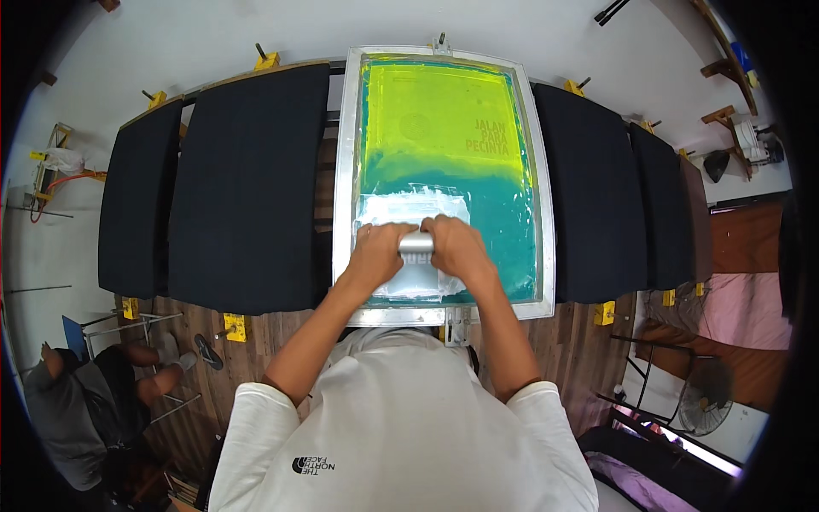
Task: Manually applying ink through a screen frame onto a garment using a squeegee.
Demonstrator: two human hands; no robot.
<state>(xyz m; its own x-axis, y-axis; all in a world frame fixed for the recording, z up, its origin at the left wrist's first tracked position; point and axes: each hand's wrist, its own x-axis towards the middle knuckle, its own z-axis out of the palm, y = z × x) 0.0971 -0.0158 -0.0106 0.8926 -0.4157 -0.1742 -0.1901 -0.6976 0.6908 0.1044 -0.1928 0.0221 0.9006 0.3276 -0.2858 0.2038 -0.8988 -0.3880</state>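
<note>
Both my hands grip a silver squeegee over the near half of a screen-printing frame. My left hand is wrapped round its left end, and my right hand closes on its right end. White ink lies spread on the mesh around and just beyond the squeegee. Teal coating covers the near part of the screen, while its far part is yellow-green with faint lettering and a round mark. The squeegee's lower edge is hidden by my hands and the ink.
Black cloth-covered boards stand left of the frame, with more black boards on the right. Yellow clamps stick out at their ends. A person sits at the lower left. A standing fan is at the lower right.
</note>
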